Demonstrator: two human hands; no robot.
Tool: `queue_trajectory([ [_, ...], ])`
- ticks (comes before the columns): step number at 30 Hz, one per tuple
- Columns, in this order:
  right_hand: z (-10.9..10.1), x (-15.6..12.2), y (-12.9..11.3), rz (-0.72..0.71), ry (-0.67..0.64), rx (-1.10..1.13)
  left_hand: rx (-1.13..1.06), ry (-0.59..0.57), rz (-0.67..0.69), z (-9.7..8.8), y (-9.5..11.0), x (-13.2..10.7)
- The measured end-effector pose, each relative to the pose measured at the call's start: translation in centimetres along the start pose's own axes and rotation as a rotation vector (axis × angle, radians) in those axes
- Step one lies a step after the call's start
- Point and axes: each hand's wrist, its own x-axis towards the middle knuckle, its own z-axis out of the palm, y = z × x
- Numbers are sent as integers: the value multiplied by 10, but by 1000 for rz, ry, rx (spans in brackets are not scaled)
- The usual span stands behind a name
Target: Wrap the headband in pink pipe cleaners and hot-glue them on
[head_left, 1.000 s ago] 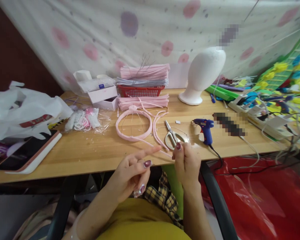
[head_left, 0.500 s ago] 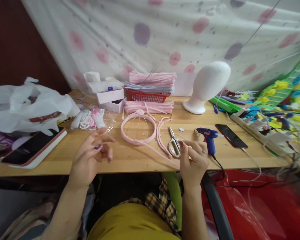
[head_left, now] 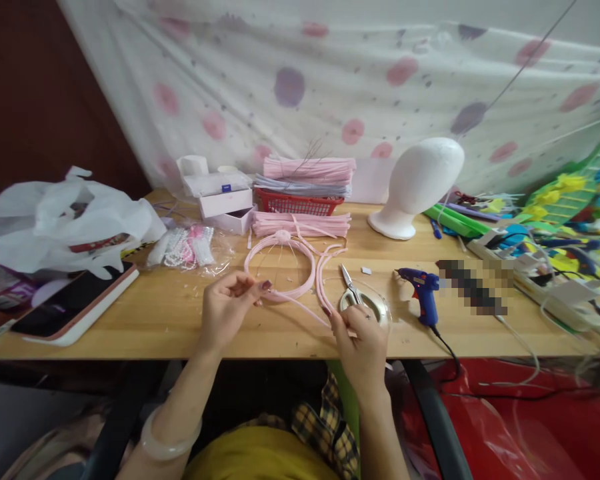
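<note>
A ring wrapped in pink pipe cleaner (head_left: 311,270) lies on the table, with thin wires spreading inside it from a pink knob (head_left: 283,236) at its far edge. My left hand (head_left: 230,307) is closed at the ring's near left rim, thumb and finger pinched on it. From there a loose pink pipe cleaner (head_left: 305,311) runs to my right hand (head_left: 361,337), whose fingers are closed round its end. Curved pink strips (head_left: 322,280) lie between the ring and the scissors (head_left: 349,280). My right hand partly covers the scissors' handles.
A blue glue gun (head_left: 423,290) with a cord lies on the right, near a power strip (head_left: 525,273). Behind stand a white foam head (head_left: 420,183), a red basket (head_left: 300,203) and pink pipe cleaner bundles (head_left: 275,223). Bagged beads (head_left: 185,247) and a tablet (head_left: 75,303) are left.
My left hand has moved right to the ring and its spread fingers have closed on it. My right hand has shifted left and down, now over the scissors' handles.
</note>
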Motion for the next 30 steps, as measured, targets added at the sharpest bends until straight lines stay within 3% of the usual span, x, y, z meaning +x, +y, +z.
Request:
queue_trajectory([
  [4,-8,4,-27,3,-75,238,-278,-116,-181,9,13,-17],
  [10,-10,16,-53,-98,-76,299,-281,-307,-207,18,28,-38],
  [24,-19,15,-49,-284,-152,160,74,-357,-117,13,47,-49],
  [30,-11,10,-44,-374,-87,98,200,-326,-114,14,45,-53],
])
